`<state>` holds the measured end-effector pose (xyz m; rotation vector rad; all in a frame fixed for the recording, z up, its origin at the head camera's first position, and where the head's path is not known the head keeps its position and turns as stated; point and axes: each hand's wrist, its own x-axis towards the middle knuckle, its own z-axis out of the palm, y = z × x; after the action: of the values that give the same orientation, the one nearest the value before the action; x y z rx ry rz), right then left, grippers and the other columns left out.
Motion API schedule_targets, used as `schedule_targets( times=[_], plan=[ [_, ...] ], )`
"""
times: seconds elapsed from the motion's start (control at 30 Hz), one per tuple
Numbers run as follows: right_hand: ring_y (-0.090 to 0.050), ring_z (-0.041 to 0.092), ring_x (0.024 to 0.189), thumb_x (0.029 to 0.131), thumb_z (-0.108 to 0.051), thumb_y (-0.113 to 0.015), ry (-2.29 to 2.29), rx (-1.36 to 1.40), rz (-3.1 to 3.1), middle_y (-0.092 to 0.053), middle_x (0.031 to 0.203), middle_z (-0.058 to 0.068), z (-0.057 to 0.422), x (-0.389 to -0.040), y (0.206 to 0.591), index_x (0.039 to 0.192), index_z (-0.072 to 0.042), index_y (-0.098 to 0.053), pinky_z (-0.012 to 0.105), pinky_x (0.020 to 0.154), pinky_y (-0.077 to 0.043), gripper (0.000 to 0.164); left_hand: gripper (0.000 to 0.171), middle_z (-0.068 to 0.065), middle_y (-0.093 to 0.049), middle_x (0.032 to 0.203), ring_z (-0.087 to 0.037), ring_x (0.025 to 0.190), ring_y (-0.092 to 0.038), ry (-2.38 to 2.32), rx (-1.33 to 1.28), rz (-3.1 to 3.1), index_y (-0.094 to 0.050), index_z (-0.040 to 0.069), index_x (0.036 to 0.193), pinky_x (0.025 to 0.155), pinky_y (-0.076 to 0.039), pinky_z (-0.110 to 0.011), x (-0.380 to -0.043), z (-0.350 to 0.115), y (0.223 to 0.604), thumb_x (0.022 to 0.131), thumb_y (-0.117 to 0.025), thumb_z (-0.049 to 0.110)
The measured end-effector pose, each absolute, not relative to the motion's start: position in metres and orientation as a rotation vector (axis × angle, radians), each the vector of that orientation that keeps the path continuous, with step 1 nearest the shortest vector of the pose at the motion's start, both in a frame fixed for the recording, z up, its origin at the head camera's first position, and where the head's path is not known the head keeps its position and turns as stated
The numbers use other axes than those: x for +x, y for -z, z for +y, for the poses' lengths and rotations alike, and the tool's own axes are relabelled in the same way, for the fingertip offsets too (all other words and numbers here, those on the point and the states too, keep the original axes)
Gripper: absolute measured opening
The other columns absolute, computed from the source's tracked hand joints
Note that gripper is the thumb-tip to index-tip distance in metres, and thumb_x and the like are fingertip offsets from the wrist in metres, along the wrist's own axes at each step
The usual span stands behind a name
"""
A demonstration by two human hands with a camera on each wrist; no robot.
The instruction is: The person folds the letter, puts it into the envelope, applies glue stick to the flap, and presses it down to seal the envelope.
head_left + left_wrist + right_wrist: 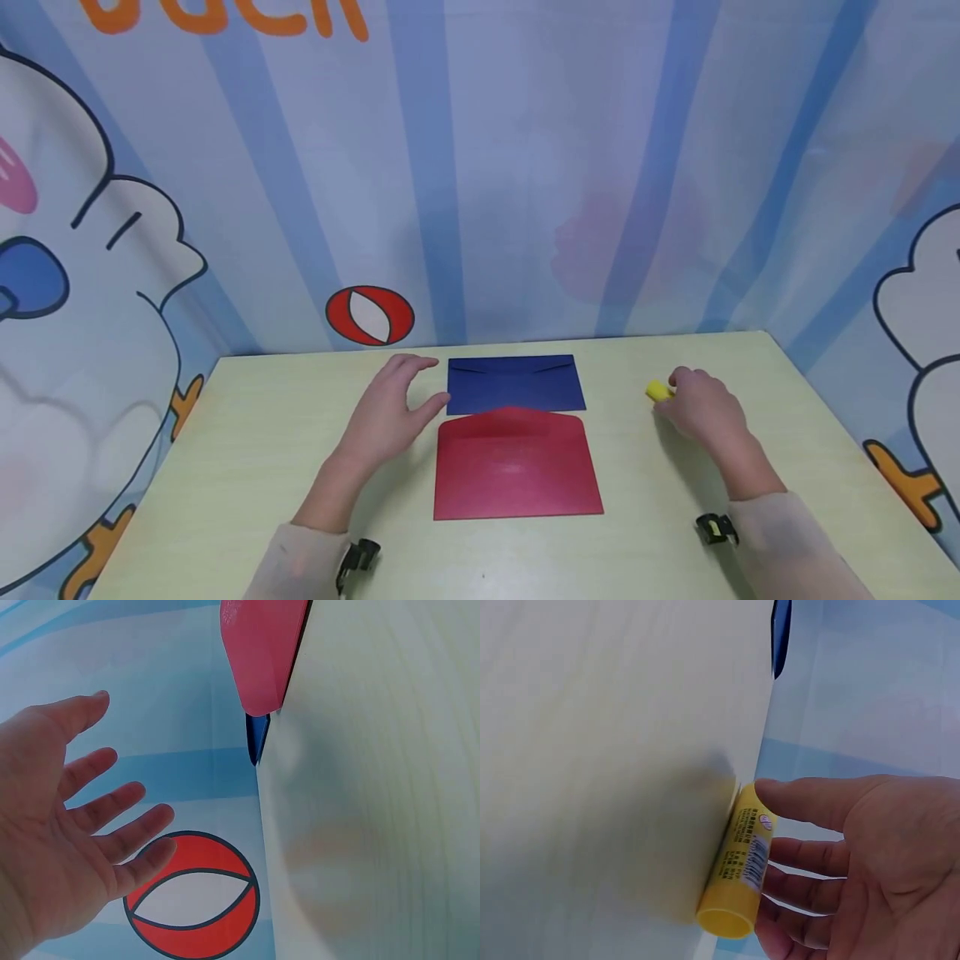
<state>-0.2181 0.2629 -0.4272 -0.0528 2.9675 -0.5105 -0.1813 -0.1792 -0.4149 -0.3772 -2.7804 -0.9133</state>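
A yellow glue stick (657,392) lies at the right of the table, with its printed label and barcode facing the right wrist camera. My right hand (705,408) holds it, the thumb at one end and the fingers along its far side. My left hand (390,417) hovers left of two envelopes, fingers spread and nothing in them. Its thumb tip comes close to the left edge of the blue envelope (517,385). Nearer to me is the red envelope (517,475), whose raised flap overlaps the blue one's front edge in the head view.
The pale wooden table (300,450) ends at a blue striped backdrop (510,183) with cartoon drawings. A red-and-white ball (370,316) is printed on it behind the left hand. Black wrist mounts (358,557) sit at both sleeves.
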Motion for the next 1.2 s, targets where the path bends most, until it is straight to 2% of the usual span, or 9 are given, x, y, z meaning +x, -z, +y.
schedule_targets(
  times=[0.23,0.43,0.6,0.93,1.2],
  plan=[
    [-0.061,0.030,0.080,0.099,-0.014,-0.067,0.487,-0.079,2.948,-0.068,0.104,0.025,0.266,-0.222,0.433,0.120,0.013,-0.061,0.048,0.071,-0.053,0.035,0.059,-0.009,-0.057,0.148,-0.031,0.138,-0.054,0.917,-0.385,-2.808,-0.059,0.013,0.149,0.109,-0.050,-0.053,-0.186,-0.179,0.420,0.098,-0.078,0.035],
    [-0.063,0.031,0.083,0.100,-0.015,-0.065,0.562,-0.070,2.971,-0.068,0.112,0.028,0.260,-0.221,0.429,0.126,0.013,-0.059,0.049,0.073,-0.054,0.038,0.062,-0.009,-0.056,0.150,-0.031,0.139,-0.053,0.921,-0.393,-2.810,-0.057,0.015,0.152,0.110,-0.050,-0.053,-0.186,-0.178,0.423,0.098,-0.078,0.037],
    [-0.062,0.028,0.081,0.101,-0.020,-0.069,0.771,-0.077,2.990,-0.067,0.111,0.026,0.240,-0.220,0.417,0.127,0.011,-0.059,0.042,0.071,-0.055,0.042,0.064,-0.009,-0.056,0.151,-0.031,0.139,-0.053,0.926,-0.387,-2.808,-0.057,0.015,0.152,0.108,-0.051,-0.054,-0.183,-0.174,0.419,0.097,-0.079,0.037],
    [-0.064,0.032,0.098,0.100,-0.025,-0.073,1.173,-0.132,2.943,-0.066,0.115,0.020,0.196,-0.209,0.392,0.130,0.005,-0.058,0.034,0.071,-0.059,0.045,0.063,-0.005,-0.057,0.150,-0.028,0.139,-0.054,0.995,-0.424,-2.776,-0.057,0.017,0.152,0.107,-0.052,-0.052,-0.169,-0.156,0.402,0.096,-0.080,0.035],
    [-0.065,0.030,0.103,0.100,-0.019,-0.074,1.420,-0.260,2.851,-0.068,0.117,0.017,0.163,-0.199,0.388,0.134,0.002,-0.056,0.036,0.078,-0.058,0.044,0.067,-0.004,-0.059,0.147,-0.025,0.135,-0.057,1.003,-0.491,-2.737,-0.058,0.016,0.152,0.104,-0.055,-0.045,-0.155,-0.134,0.396,0.093,-0.084,0.036]
  ],
)
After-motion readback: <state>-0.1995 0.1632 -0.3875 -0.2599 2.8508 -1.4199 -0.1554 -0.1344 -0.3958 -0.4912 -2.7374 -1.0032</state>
